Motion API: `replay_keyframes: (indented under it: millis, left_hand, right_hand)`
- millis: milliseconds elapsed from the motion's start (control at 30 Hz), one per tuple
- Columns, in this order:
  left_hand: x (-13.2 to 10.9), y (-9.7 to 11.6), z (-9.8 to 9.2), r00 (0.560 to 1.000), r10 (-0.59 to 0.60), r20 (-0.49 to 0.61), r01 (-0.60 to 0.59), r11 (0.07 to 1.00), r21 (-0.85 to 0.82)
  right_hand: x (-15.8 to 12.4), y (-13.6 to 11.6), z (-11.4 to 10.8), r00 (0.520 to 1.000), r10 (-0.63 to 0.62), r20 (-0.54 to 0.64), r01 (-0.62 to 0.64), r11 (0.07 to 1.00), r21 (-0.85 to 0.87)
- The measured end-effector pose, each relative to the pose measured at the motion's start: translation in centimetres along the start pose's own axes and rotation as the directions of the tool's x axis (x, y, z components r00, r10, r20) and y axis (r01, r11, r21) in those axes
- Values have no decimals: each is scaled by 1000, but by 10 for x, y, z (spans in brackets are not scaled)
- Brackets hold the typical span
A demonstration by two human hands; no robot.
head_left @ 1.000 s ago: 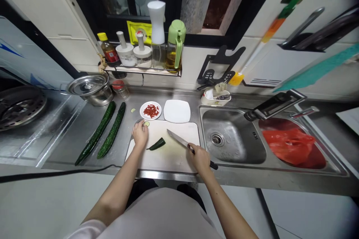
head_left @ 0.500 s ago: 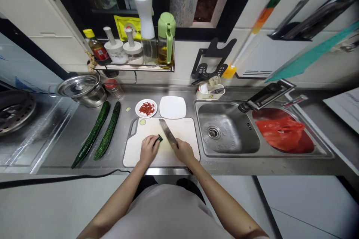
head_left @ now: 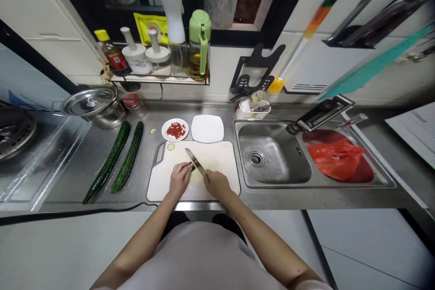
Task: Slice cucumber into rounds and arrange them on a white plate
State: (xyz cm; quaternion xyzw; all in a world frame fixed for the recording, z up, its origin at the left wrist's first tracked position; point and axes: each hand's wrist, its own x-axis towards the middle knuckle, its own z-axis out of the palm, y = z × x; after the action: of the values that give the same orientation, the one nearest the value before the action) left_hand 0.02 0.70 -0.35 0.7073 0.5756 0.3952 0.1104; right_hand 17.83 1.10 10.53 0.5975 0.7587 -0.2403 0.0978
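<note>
My left hand (head_left: 180, 178) is closed on a short dark green cucumber piece (head_left: 193, 167), pressing it to the white cutting board (head_left: 224, 156). The fingers cover most of the piece. My right hand (head_left: 217, 184) grips a kitchen knife (head_left: 194, 160) by its handle, which the fist hides. The blade points up and left, right beside the cucumber piece; whether it touches cannot be made out. A pale cucumber slice (head_left: 171, 147) lies at the board's upper left corner. Behind the board stand a small plate of chopped red bits (head_left: 176, 130) and a white square plate (head_left: 207, 128).
Two long cucumbers (head_left: 108, 163) lie left of the board, near a lidded steel pot (head_left: 97, 106). To the right is a steel sink (head_left: 275, 156) with a red plastic bag (head_left: 335, 159) in its second basin. Bottles, including an oil jug (head_left: 200, 45), line the shelf behind.
The knife blade has moved left to the cucumber piece and stands more slanted. My right hand has shifted left with it. My left hand stays on the piece.
</note>
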Motion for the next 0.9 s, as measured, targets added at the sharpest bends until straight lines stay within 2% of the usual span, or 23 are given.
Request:
replay_keyframes:
  millis: [567, 900]
  left_hand:
    - [0, -1, 0, 999, -25, 35, 25, 1000, 5]
    - [-1, -3, 0, 999, -26, 45, 27, 1000, -11]
  right_hand:
    - [-2, -7, 1, 999, -3, 53, 4, 1000, -12]
    - [-20, 4, -4, 991, -3, 134, 8, 999, -35]
